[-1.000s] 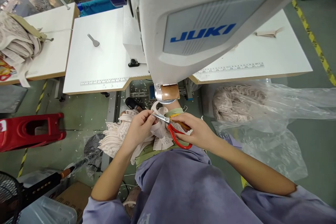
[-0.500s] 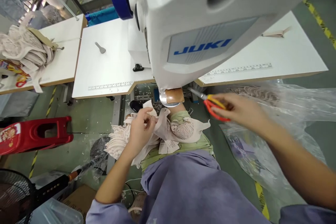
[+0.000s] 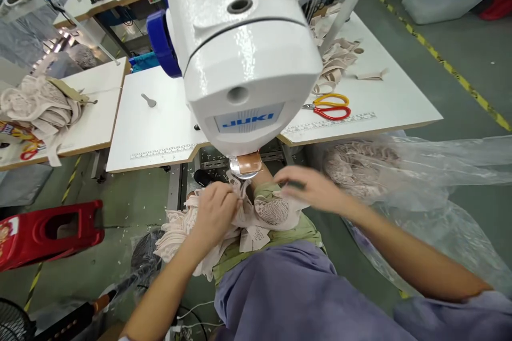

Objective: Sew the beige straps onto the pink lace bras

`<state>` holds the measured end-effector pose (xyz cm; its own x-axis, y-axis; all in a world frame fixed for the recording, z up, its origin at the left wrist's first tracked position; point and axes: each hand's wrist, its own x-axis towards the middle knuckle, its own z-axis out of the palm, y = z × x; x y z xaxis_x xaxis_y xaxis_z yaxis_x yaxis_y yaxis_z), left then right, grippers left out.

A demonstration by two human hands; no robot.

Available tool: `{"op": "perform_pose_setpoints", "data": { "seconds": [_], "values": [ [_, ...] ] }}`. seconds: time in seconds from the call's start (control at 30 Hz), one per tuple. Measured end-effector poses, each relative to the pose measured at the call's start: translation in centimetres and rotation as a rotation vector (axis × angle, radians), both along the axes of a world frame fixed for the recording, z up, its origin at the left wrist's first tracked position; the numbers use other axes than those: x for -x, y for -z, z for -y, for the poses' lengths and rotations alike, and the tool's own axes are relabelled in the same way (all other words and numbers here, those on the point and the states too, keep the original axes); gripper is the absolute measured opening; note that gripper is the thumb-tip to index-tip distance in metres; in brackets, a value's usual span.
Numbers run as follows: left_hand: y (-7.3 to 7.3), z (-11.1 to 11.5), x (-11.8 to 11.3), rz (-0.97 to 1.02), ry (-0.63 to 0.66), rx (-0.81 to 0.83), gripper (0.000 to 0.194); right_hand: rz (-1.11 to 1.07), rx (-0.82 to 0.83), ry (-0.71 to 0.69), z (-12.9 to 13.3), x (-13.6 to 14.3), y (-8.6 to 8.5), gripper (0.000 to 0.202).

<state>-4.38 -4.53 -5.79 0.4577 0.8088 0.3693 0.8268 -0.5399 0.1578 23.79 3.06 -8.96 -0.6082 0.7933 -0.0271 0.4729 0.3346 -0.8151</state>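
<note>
Cream lace bras lie bunched on the person's lap, with a lace cup (image 3: pixel 272 211) and a printed white care label (image 3: pixel 254 238) showing. My left hand (image 3: pixel 217 205) is closed, pinching the edge of a bra just below the sewing machine's work point. My right hand (image 3: pixel 308 187), slightly blurred, hovers over the lace cup with a gap between thumb and fingers. Nothing shows in it. On the white table to the right lie scissors (image 3: pixel 331 107) with one yellow and one red handle loop.
A white JUKI sewing machine (image 3: pixel 246 74) stands in front. Cream strap pieces (image 3: pixel 338 61) lie on the right tabletop. Clear plastic bags (image 3: pixel 416 213) hang at the right, with lace pieces inside. A red stool (image 3: pixel 80 229) and a fan (image 3: pixel 14 319) are at the left.
My right hand has laid the scissors on the table and moved left over the bra. My left hand still grips the bra. The view has tilted up, showing more of the machine's top.
</note>
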Motion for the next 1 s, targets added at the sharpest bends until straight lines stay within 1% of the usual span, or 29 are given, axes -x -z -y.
{"op": "perform_pose_setpoints", "data": {
  "seconds": [0.03, 0.07, 0.1, 0.13, 0.17, 0.2, 0.27, 0.3, 0.33, 0.37, 0.4, 0.47, 0.53, 0.6, 0.63, 0.73, 0.8, 0.87, 1.0],
  "values": [
    [-0.1, 0.2, -1.0, 0.041, 0.048, -0.039, 0.027, -0.027, 0.064, -0.124, 1.9, 1.2, 0.2, 0.053],
    [-0.3, 0.4, -1.9, 0.078, 0.080, -0.054, 0.031, -0.056, 0.115, -0.214, 3.4, 2.3, 0.3, 0.069],
    [-0.5, 0.6, -2.9, 0.113, 0.097, -0.053, 0.035, -0.103, 0.153, -0.242, 4.5, 3.2, 0.5, 0.084],
    [-0.7, 0.8, -3.7, 0.148, 0.088, -0.039, 0.037, -0.177, 0.197, -0.220, 5.2, 3.9, 0.5, 0.093],
    [-0.9, 0.8, -4.4, 0.195, 0.056, -0.009, 0.038, -0.276, 0.256, -0.161, 5.6, 4.4, 0.5, 0.091],
    [-1.1, 0.8, -5.1, 0.262, 0.012, 0.047, 0.038, -0.386, 0.330, -0.069, 5.7, 4.9, 0.4, 0.081],
    [-1.6, 0.6, -6.1, 0.459, -0.097, 0.221, 0.037, -0.583, 0.488, 0.175, 5.4, 5.5, -0.4, 0.057],
    [-1.8, 0.4, -6.6, 0.573, -0.153, 0.323, 0.037, -0.647, 0.548, 0.283, 5.0, 5.7, -1.0, 0.048],
    [-1.9, 0.2, -6.9, 0.681, -0.204, 0.414, 0.038, -0.681, 0.587, 0.357, 4.5, 5.9, -1.7, 0.040],
    [-2.1, -0.1, -7.2, 0.774, -0.245, 0.480, 0.038, -0.695, 0.603, 0.390, 3.9, 6.0, -2.4, 0.034],
    [-2.2, -0.3, -7.4, 0.843, -0.281, 0.525, 0.039, -0.693, 0.598, 0.389, 3.3, 6.1, -3.1, 0.030],
    [-2.3, -0.7, -7.4, 0.896, -0.340, 0.553, 0.041, -0.644, 0.546, 0.350, 1.9, 6.1, -4.0, 0.025],
    [-2.2, -0.9, -6.9, 0.865, -0.391, 0.525, 0.040, -0.570, 0.478, 0.341, 0.5, 6.0, -4.3, 0.024],
    [-1.8, -1.0, -6.2, 0.770, -0.401, 0.456, 0.027, -0.498, 0.402, 0.372, -0.8, 5.8, -4.2, 0.024],
    [-1.6, -1.1, -5.8, 0.703, -0.382, 0.402, 0.022, -0.469, 0.364, 0.388, -1.5, 5.8, -4.0, 0.023],
    [-1.0, -1.5, -5.1, 0.484, -0.283, 0.195, 0.026, -0.420, 0.278, 0.373, -3.4, 6.0, -3.9, 0.019],
    [-0.8, -1.9, -4.8, 0.393, -0.273, 0.102, 0.027, -0.395, 0.230, 0.335, -4.6, 6.2, -4.2, 0.017],
    [-0.9, -2.3, -4.7, 0.346, -0.313, 0.093, 0.030, -0.346, 0.152, 0.310, -5.6, 6.5, -4.5, 0.013],
    [-1.6, -2.9, -4.2, 0.265, -0.363, 0.151, 0.032, -0.268, 0.007, 0.297, -6.9, 7.0, -4.7, 0.012]
  ]
}}
